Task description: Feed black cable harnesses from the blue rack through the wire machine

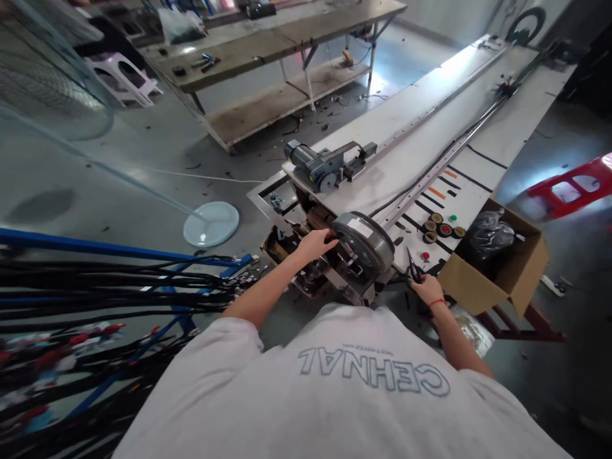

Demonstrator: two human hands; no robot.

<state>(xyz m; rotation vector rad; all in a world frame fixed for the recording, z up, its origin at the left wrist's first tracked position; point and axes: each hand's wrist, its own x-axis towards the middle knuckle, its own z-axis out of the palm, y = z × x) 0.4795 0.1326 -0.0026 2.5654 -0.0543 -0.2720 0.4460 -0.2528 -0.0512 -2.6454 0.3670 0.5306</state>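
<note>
My left hand (316, 246) is at the left side of a round, dark ring-shaped machine head (366, 239) at the near end of the long white bench. Its fingers are bent together at the ring's edge, over a small dark part too unclear to name. In my right hand (427, 290) is a pair of black-handled scissors (413, 270), blades pointing away from me over the bench's near right corner. Close by are several rolls of tape (436, 224) and a red button (425, 256). A grey motor (303, 156) is mounted beyond the ring.
An open cardboard box (526, 268) with a dark plastic bag stands at the right. Black cables hang on a blue rack (119, 243) at the left. A long rail (440, 162) runs down the white bench (415, 134). Behind are a worktable (268, 48) and a red stool (574, 185).
</note>
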